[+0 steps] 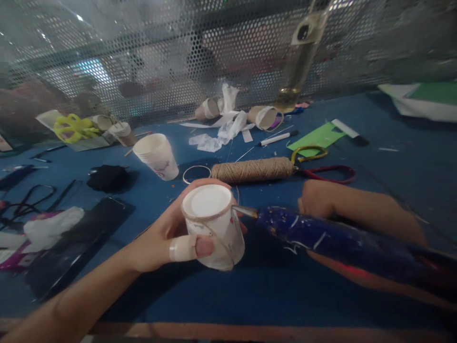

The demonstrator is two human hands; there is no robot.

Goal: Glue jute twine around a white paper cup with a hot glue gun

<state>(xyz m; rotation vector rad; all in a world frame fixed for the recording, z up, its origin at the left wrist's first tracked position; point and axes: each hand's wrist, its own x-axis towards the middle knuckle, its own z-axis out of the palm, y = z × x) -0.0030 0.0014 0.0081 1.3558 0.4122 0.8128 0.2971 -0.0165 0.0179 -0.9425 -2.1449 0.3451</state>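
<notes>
The left grip (171, 231) is wrapped around a white paper cup (223, 238), which stands base up near the middle of the view, over the front part of the blue table (271, 297). The left forearm rises diagonally from the lower left corner, and the wrist runs on almost straight into the hand. The thumb lies across the near side of the cup, its nail facing the viewer and a pale bandage (183, 248) around it. The other fingers pass behind the cup; a few fingertips show at its far right side. Twine runs around the cup's upper edge, and a strand slants down its side.

The right grip (317, 197) is curled around a dark blue glue gun (321, 233), with the knuckles showing beyond the barrel and the forearm reaching in from the right. The gun's body hides most of the palm and fingers. A red glow falls on the skin below it. The gun lies nearly level, pointing left, its metal nozzle (246, 211) at the right of the cup's upper edge; whether the tip touches cannot be told for certain.

Just beyond the hands lies a spool of twine (252, 170), with scissors (311, 147) at its right end, their handles yellow and red. A stack of paper cups (159, 159) leans to the left of the spool.
</notes>
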